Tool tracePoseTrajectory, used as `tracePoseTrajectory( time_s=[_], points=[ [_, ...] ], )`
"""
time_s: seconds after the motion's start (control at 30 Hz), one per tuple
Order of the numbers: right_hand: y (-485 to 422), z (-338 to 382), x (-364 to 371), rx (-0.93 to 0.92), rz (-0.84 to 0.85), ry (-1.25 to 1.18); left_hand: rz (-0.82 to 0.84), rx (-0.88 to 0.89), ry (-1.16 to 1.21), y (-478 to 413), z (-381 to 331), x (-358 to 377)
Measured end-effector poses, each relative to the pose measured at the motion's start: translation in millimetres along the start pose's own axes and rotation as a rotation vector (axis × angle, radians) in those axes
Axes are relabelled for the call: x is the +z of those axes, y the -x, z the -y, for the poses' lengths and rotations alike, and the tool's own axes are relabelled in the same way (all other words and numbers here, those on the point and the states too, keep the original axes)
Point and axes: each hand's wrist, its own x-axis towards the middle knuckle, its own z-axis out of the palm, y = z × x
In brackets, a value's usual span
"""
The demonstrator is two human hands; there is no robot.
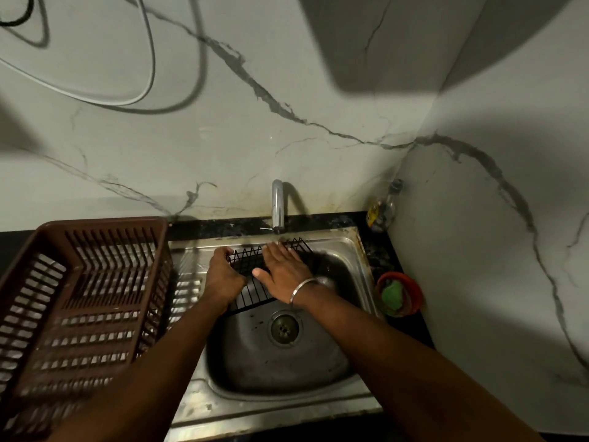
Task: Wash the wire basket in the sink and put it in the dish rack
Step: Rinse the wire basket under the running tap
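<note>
Black wire basket [250,291] in sink [255,362] under tap [278,202], long axis left-right across basin back; left hand [224,272] grips left end, right hand [282,271] flat on top, fingers straight; brown dish rack [102,223] just left, nearer left hand

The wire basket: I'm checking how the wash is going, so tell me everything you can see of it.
The wire basket is black, thin metal-looking rods in a grid, with a zigzag far edge. It is held tilted over the back of the sink, under a thin stream from the faucet. The left hand grips its left edge, fingers curled over it; the right hand lies flat on it, fingers straight. The hands hide much of it.
</note>
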Motion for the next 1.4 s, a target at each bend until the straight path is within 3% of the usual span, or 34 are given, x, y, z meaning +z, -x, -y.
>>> tracePoseTrajectory(
  time_s=[0.17,0.3,0.43,0.57,0.7,0.83,0.97,1.1,1.23,1.4],
  points=[
    [-6,2,-2,0.122,-0.016,-0.045,-0.007,0.009,0.020,-1,3,2],
    [-10,11,3,-0.048,-0.039,-0.012,-0.012,0.027,0.058,-1,2,6],
    [-18,-2,-6,0.201,-0.026,-0.074,-0.005,0.003,0.068,-1,3,5],
    [-20,1,-6,0.049,-0.028,-0.023,0.021,-0.023,0.094,-1,10,0],
    [-23,-22,-13,0.303,-0.001,-0.054,0.043,-0.032,0.065,-1,11,-6],
    [-20,-12,-7,0.114,0.008,-0.013,0.041,-0.015,0.054,1,6,-3],
    [-23,-22,-14,0.294,0.031,-0.057,0.050,0.011,0.062,1,-4,-1],
    [-17,-4,-8,0.071,0.015,-0.051,0.058,0.050,0.055,1,-9,4],
    [-22,0,-7,0.170,0.002,-0.104,0.088,0.077,0.053,-3,-15,9],
    [-18,10,-6,0.086,-0.052,-0.150,0.128,0.119,0.046,-7,-26,16]
  ],
)
